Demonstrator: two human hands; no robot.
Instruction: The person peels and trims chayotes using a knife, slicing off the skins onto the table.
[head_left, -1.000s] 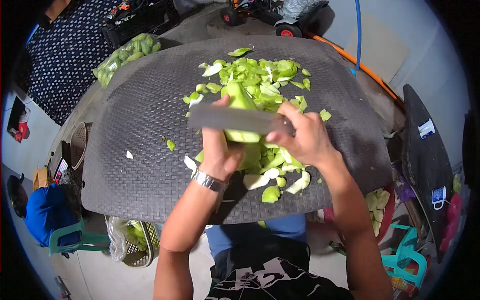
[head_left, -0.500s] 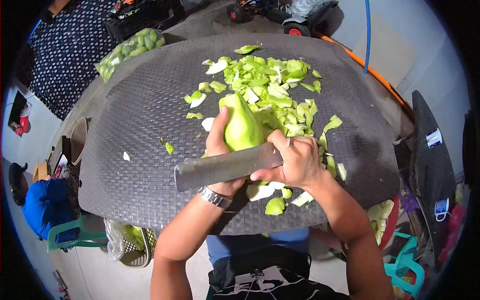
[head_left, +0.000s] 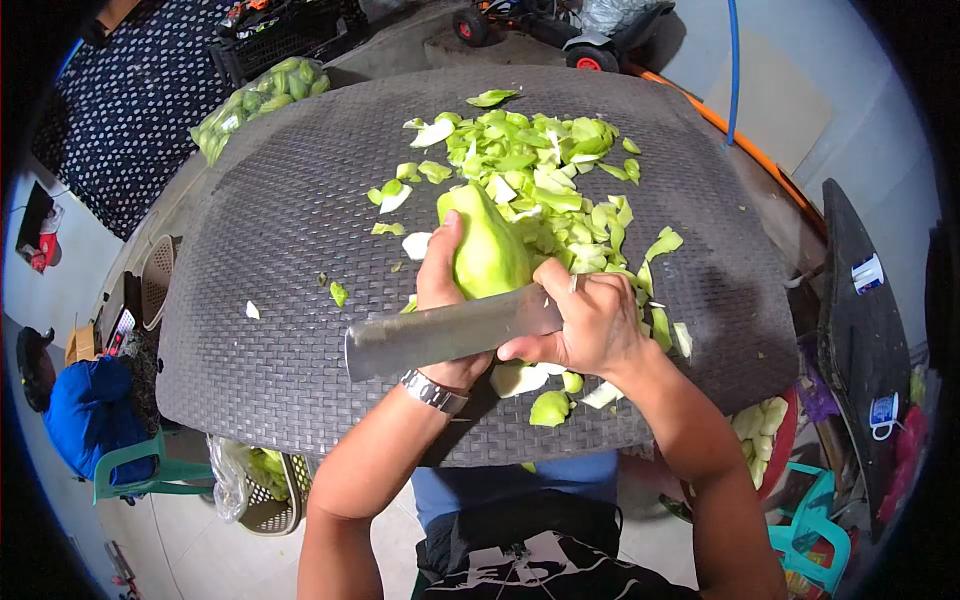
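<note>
My left hand [head_left: 442, 290] is closed around the lower left side of a pale green peeled fruit [head_left: 484, 240], its thumb along the left flank. In my right hand [head_left: 590, 320] is the handle end of a wide-bladed knife [head_left: 450, 332], which points left. The blade lies across the near end of the fruit, over part of my left hand. Green peelings [head_left: 560, 170] are heaped on the dark woven tabletop [head_left: 270, 300] beyond and to the right of the fruit. A few loose pieces lie near the front edge, one of them a green scrap [head_left: 550, 408].
A bag of green fruits [head_left: 265, 100] sits at the back left. Below the table's left front stands a basket [head_left: 275, 510]; a red tub of pale pieces [head_left: 765, 440] is at the lower right. A person in blue [head_left: 95, 410] is at the far left.
The knife has come down from across the fruit's middle to its near end and is no longer blurred. Peelings have spread further right of the fruit. Little has moved in the last half second.
</note>
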